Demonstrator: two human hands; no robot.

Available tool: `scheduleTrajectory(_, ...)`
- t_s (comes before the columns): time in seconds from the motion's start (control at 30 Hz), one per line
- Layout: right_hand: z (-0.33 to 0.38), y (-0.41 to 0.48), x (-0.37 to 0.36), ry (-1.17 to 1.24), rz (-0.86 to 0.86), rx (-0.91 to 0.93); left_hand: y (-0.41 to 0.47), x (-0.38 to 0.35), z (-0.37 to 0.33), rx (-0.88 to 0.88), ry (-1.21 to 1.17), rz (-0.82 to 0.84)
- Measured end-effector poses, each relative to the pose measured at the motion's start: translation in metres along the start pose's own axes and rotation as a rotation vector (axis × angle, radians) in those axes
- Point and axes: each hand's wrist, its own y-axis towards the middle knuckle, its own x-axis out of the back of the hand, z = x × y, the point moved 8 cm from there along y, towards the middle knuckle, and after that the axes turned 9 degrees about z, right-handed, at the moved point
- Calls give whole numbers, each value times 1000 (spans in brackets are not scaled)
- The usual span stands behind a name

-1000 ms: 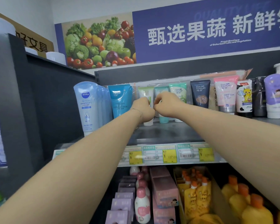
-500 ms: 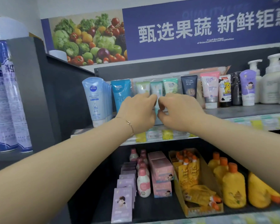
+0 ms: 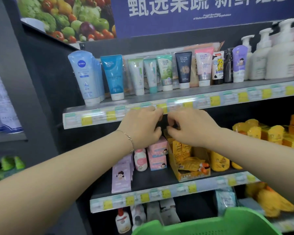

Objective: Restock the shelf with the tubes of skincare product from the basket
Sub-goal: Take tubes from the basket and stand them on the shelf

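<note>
On the top shelf [image 3: 185, 92] several skincare tubes stand in a row: a pale blue Nivea tube [image 3: 84, 77], a blue tube [image 3: 113, 77], two white-green tubes [image 3: 137, 75], a green tube [image 3: 165, 72], a dark navy tube [image 3: 183, 68] and a pink tube [image 3: 204, 67]. My left hand [image 3: 143, 128] and my right hand [image 3: 192, 128] hover close together below the shelf's price strip, fingers loosely curled, with nothing visible in them. The green basket [image 3: 210, 224] shows its rim at the bottom edge; its contents are hidden.
White pump bottles [image 3: 270, 56] stand at the right of the top shelf. The middle shelf holds pink boxes [image 3: 157, 155], purple packets [image 3: 121, 175], a yellow display carton [image 3: 190, 167] and yellow bottles [image 3: 219, 161]. A dark side panel [image 3: 46, 99] rises at the left.
Both hands have drawn back from the row of tubes and dropped below the top shelf's edge. The view has tilted down, bringing the green basket's rim into sight.
</note>
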Motion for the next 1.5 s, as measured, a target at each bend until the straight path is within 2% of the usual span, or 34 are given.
scheduleTrajectory(0.23,-3,-37,-47,53,119,38,-24,-44,-25,145,-56,91)
scheduleTrajectory(0.43,-4,-75,-97,105,218,104,-61,-108,-51,241,-122,239)
scheduleTrajectory(0.67,-4,-118,-148,123,335,136,-90,-175,-93,256,-151,382)
scheduleTrajectory(0.83,-8,-151,-186,165,498,99,-111,-214,-124,225,-169,488)
scheduleTrajectory(1.17,-1,-213,-240,149,680,118,-153,-285,-175,197,-306,763)
scheduleTrajectory(1.37,4,-246,-276,159,915,87,-178,-328,-203,235,-425,972)
scheduleTrajectory(1.5,5,-266,-301,122,1093,131,-209,-357,-227,176,-447,1208)
